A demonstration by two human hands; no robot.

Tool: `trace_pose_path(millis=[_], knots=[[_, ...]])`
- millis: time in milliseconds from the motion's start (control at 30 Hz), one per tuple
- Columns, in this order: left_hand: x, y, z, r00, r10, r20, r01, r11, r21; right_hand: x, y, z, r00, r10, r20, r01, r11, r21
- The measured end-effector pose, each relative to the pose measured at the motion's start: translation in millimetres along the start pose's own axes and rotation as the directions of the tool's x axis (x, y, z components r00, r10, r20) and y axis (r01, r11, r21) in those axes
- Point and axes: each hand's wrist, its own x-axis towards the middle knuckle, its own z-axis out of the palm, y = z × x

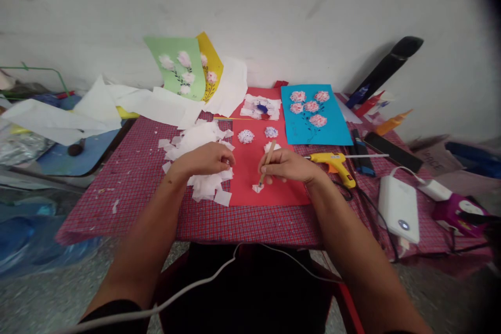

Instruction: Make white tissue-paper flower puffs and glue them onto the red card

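Note:
My right hand is closed around a slim wooden stick, held slanted with its lower end down. That end touches a small crumpled piece of white paper on the red sheet. Over the heap of white paper squares, my left hand has its fingers curled together; whatever they may hold is too small to make out. Farther up the red sheet are ruffled paper flowers with purple specks, and another white one partly behind my right hand.
A blue card with pink flowers lies at the back right, near a yellow glue gun with its cord. A white power bank rests farther right. Green card and large white paper sheets stand or lie at the back left.

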Motion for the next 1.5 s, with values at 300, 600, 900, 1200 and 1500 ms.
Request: trace_pose_path(millis=[300,600,900,1200,1500], knots=[[6.1,-9.2,14.8,0.998,0.01,0.055,-0.014,0.998,0.069,-0.1,-4.6,4.5,0.99,-0.001,0.141,0.006,1.0,-0.031],[3.0,0.2,4.7,1.0,0.014,0.016,-0.014,1.0,0.003,-3.7,-9.3,5.2,0.992,-0.051,0.12,0.051,0.999,0.002],[-2.5,16.4,-3.5,0.984,0.172,0.033,-0.157,0.949,-0.274,0.7,-8.5,10.2,0.994,-0.063,0.095,0.065,0.998,-0.023],[3.5,27.6,12.6,0.938,0.26,0.23,-0.124,0.87,-0.478,3.1,-3.4,5.8,0.998,-0.043,0.048,0.043,0.999,-0.006],[3.1,26.9,15.1,0.953,0.192,0.235,-0.048,0.859,-0.51,0.3,-5.0,4.6,0.978,-0.11,-0.177,0.117,0.993,0.029]])
